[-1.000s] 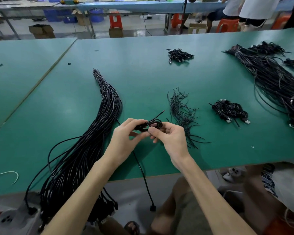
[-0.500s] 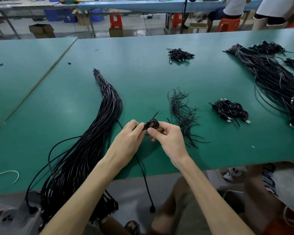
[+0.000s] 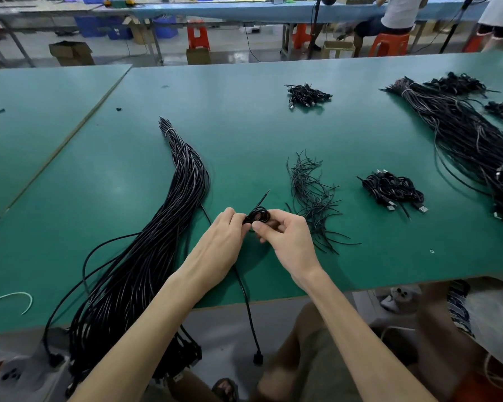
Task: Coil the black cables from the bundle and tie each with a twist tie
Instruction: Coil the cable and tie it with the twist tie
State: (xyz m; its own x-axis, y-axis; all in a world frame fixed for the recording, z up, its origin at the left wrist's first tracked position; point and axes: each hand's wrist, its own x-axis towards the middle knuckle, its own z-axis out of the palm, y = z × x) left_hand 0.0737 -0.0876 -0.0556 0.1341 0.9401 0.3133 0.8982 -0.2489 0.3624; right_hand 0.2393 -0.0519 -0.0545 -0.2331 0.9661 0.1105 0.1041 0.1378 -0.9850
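You are partway through winding one cable. Your left hand [image 3: 224, 236] and right hand [image 3: 288, 239] meet just above the desk [image 3: 244, 134], both closed in a pinch on a small black coil [image 3: 259, 215], one hand on each side. A thin straight end [image 3: 263, 197] pokes up from the coil; I cannot tell whether it is the cable's tip or a tie. The rest of that cable runs under your left hand and hangs over the desk edge, ending in a plug [image 3: 257, 358], so by my reading the winding is not yet done. The next move calls for drawing up that slack loop by loop with the coil pinched tight, then reaching right for a tie.

By count: one coil in hand; one long bundle [image 3: 157, 242] just left of your hands; a second bundle [image 3: 462, 134] far right; one loose heap of twist ties [image 3: 311, 198], too many to count; two clear piles of finished coils [image 3: 392, 190] [image 3: 307, 95].
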